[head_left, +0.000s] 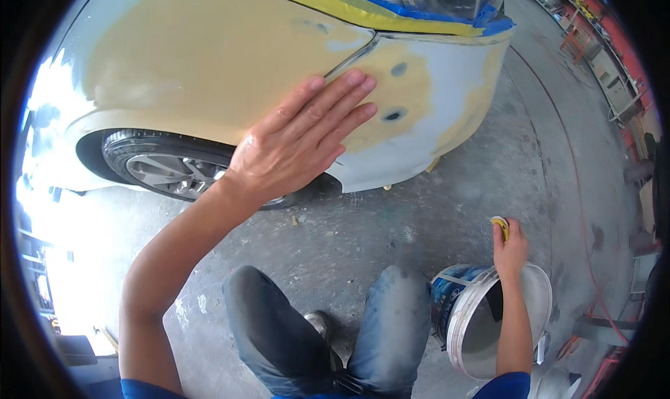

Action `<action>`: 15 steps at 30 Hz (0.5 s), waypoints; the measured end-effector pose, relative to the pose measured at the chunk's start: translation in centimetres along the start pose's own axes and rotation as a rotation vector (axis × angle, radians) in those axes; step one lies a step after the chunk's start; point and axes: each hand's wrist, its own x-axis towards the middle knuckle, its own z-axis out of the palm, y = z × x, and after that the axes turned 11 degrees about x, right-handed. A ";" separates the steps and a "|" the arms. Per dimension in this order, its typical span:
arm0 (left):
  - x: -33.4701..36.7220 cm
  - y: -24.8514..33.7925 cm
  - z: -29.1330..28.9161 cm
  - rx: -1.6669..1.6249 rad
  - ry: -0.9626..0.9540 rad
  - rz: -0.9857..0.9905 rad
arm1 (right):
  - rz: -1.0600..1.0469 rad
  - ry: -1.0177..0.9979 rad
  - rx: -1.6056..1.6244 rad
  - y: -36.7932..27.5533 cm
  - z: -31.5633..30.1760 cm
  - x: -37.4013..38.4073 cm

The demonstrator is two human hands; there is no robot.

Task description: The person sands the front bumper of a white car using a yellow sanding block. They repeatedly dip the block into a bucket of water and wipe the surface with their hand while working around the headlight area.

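Note:
My left hand [303, 139] lies flat, fingers together, on the car's body panel [209, 57], which is pale blue-grey with large patches of yellowish filler. The fingertips rest near the seam between fender and bumper [447, 92], beside two dark spots. My right hand [509, 244] is closed on a small yellow folded piece, likely sandpaper [500, 224], held over the rim of a white bucket [466, 308] standing on the floor by my right knee.
A front wheel [164, 168] sits in the arch below my left hand. Yellow and blue masking tape [391, 11] runs along the panel's top edge. The concrete floor [447, 210] is grey and dusty. Shelving and equipment [614, 85] line the far right.

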 end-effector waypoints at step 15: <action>5.1 3.5 -3.4 -0.355 -0.049 -0.291 | 0.040 -0.076 -0.007 0.6 0.1 0.2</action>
